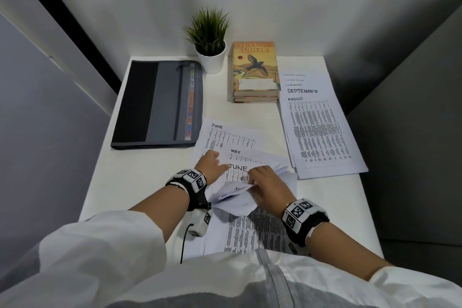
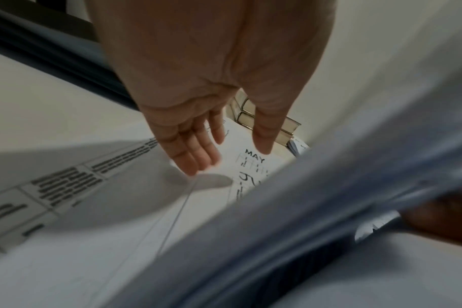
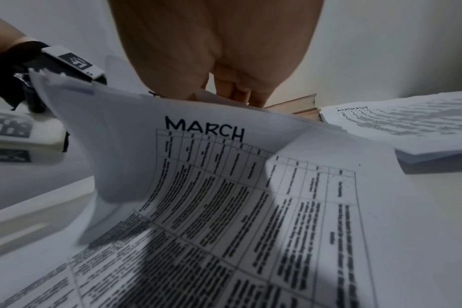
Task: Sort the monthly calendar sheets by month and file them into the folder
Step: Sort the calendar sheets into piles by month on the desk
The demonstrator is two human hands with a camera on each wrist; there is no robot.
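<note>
Pinching curled sheets (image 1: pixel 233 199) in right hand (image 1: pixel 266 186), left hand (image 1: pixel 211 161) flat

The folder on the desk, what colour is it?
The folder is black and grey, with coloured tabs inside; clearest in the head view.

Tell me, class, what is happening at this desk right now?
A person is sorting printed white calendar sheets. The right hand grips a few lifted sheets, a MARCH sheet showing beneath them. The left hand rests open on loose sheets headed JUNE and MAY. An August-topped stack lies to the right. The grey zipped folder lies closed.
</note>
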